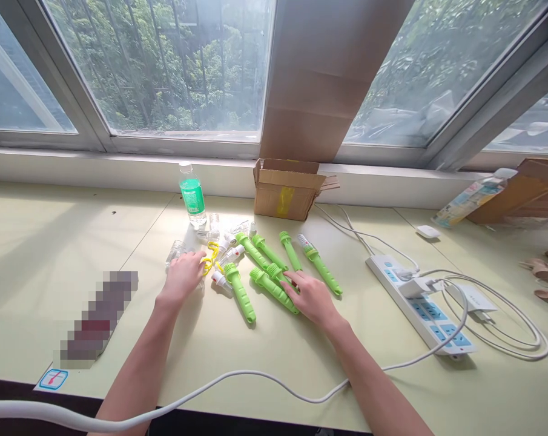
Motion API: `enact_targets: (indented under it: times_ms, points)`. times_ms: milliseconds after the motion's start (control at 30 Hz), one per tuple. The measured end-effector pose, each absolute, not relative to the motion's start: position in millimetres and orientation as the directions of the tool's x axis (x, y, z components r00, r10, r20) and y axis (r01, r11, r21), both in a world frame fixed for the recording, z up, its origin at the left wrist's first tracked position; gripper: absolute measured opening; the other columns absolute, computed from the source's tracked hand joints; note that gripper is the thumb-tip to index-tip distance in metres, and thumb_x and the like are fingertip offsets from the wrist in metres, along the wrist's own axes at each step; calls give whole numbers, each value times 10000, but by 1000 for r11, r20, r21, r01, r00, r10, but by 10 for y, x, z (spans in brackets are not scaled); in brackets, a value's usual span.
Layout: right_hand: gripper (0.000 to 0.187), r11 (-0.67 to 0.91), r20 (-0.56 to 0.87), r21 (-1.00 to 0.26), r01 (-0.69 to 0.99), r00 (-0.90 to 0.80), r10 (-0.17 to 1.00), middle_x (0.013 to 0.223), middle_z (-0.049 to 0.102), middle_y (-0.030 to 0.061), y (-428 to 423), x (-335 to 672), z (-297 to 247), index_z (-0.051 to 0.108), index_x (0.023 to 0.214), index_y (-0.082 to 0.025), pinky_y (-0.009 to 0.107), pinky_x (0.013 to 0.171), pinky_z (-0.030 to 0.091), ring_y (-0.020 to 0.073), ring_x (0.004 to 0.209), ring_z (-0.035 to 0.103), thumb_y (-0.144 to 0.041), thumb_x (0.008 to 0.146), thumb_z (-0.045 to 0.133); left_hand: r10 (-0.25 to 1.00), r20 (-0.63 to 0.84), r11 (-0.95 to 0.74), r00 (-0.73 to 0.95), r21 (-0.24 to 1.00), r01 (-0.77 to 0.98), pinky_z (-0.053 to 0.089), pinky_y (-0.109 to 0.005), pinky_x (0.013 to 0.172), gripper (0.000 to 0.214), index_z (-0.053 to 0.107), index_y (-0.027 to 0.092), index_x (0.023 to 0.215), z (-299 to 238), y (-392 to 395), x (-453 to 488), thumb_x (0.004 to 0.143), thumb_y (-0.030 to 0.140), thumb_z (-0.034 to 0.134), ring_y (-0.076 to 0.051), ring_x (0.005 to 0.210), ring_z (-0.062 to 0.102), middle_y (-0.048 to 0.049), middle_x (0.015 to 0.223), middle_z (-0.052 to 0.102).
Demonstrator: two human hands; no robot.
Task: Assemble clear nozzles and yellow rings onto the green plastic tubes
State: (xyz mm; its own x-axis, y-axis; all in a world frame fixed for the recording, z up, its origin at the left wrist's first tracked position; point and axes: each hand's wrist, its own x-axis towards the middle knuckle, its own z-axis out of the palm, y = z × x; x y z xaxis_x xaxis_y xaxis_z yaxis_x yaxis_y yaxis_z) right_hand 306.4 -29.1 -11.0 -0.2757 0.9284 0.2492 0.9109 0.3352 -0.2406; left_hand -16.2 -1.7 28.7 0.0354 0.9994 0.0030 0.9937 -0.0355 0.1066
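Observation:
My left hand point(186, 277) is on the left side of a pile of parts, its fingers curled. What they hold, if anything, is hidden. Yellow plastic rings point(214, 248) lie right at its fingertips, and a clear ribbed plastic cap point(177, 249) is just behind it. White-ended clear pieces point(231, 254) are scattered between the hands. My right hand point(312, 297) has its fingers closed around the lower end of a green plastic handle point(276, 272) with a threaded top. Several similar handles lie around, including one in front point(241, 297) and one at the right with a clear cap point(323, 272).
A water bottle point(192, 197) and an open cardboard box point(285, 191) stand at the back. On the right lie a power strip point(419, 306) and looped cables. A white cable point(255, 373) crosses near the front edge. A pixelated dark object point(99, 321) lies left.

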Motion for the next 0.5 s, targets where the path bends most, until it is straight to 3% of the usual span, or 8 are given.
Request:
enact_targets:
  times_ms: [200, 500]
  points:
    - [399, 336, 266, -241, 911, -271, 925, 902, 729, 66, -286, 3066, -116, 699, 1082, -201, 276, 588, 418, 196, 710, 662, -433, 981, 391, 997, 65, -58, 49, 146, 988, 421, -354, 817, 282, 617, 214, 1058, 330, -52, -79, 946, 347, 395, -269, 980, 621, -83, 978, 680]
    - [346, 349, 295, -225, 910, -278, 914, 880, 728, 64, -284, 3065, -129, 697, 1070, -204, 284, 572, 431, 198, 690, 663, -398, 974, 427, 997, 75, 5, -16, 139, 990, 400, -404, 877, 271, 613, 197, 1092, 255, -54, 18, 890, 280, 451, -284, 978, 627, -95, 969, 704]
